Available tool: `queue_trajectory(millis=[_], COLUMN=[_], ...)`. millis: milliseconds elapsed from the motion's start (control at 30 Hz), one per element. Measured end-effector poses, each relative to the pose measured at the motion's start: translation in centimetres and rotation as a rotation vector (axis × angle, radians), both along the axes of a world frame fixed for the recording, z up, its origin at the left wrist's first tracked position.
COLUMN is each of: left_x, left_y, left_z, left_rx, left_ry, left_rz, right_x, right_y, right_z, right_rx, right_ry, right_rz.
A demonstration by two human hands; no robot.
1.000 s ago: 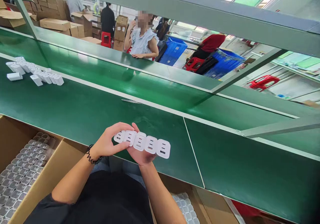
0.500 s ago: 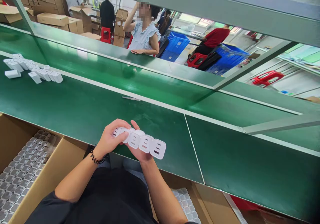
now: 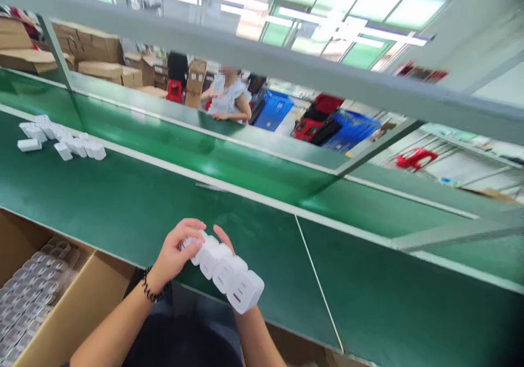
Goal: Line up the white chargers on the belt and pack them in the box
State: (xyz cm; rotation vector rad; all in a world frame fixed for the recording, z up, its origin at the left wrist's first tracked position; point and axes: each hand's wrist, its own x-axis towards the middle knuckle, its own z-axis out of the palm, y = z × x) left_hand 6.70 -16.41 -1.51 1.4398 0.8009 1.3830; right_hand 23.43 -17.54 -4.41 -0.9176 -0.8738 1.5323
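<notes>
A row of several white USB charger blocks (image 3: 224, 271) lies across both my hands above the green bench's front edge. Slots show on the faces turned toward me. My left hand (image 3: 179, 250) grips the far-left end of the row, thumb on the near side and fingers curled over the top. Beneath and behind the blocks, my right hand (image 3: 227, 241) supports the rest along its palm; its raised fingertips show past the far side, and most of it is hidden by the blocks.
More white charger blocks (image 3: 61, 137) stand grouped on the green bench (image 3: 135, 203) at left. A cardboard box (image 3: 69, 307) of clear-cased pieces sits below the bench's left edge. A thin strip (image 3: 210, 186) lies near the divider. A person (image 3: 227, 97) sits across the bench.
The view has tilted up, so the bench and my hands sit lower. The block row has tipped, its right end lower and more of its top sides showing.
</notes>
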Motion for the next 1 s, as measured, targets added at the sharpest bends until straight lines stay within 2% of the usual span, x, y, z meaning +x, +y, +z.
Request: queue_trajectory(millis=[100,200,333,433,500,567,633,700,767,867,933,1000], left_x=[0.6,0.4,-1.6,-3.6,-4.7,-5.4,-5.9,-6.0,-5.8,-4.7,-3.4,-1.9], left_y=[0.5,1.1,1.4,0.9,0.3,-0.4,-1.0,-1.5,-1.8,-2.0,-1.7,-1.0], left_z=[-1.1,-2.2,-3.5,-4.2,-4.7,-5.0,-5.4,-5.5,-5.5,-5.1,-5.0,-5.1], left_rx=[-0.045,-0.063,-0.062,-0.05,-0.047,-0.054,-0.058,-0.048,-0.035,-0.07,-0.109,-0.175], left_ry=[-0.015,0.007,0.116,0.268,0.374,0.472,0.546,0.59,0.609,0.574,0.506,0.401], left_rz=[0.017,0.119,0.288,0.346,0.361,0.366,0.374,0.379,0.379,0.381,0.361,0.331], right_x=[0.2,1.1,2.4,3.1,3.6,4.3,5.1,5.6,5.5,3.9,2.3,0.8], right_y=[0.5,0.7,0.9,1.2,1.4,1.6,1.9,2.7,3.8,5.8,6.9,7.7], right_z=[-0.3,-0.2,-0.3,-1.1,-1.5,-1.3,-0.1,2.0,4.6,7.3,8.0,7.9], right_rx=[0.008,0.007,0.076,0.091,0.106,0.192,0.352,0.514,0.615,0.66,0.662,0.675], right_ry=[-0.038,-0.04,-0.081,-0.145,-0.235,-0.402,-0.634,-0.903,-1.186,-1.548,-1.705,-1.774], right_rz=[0.02,0.034,-0.017,-0.041,-0.008,0.084,0.217,0.357,0.489,0.672,0.764,0.814])
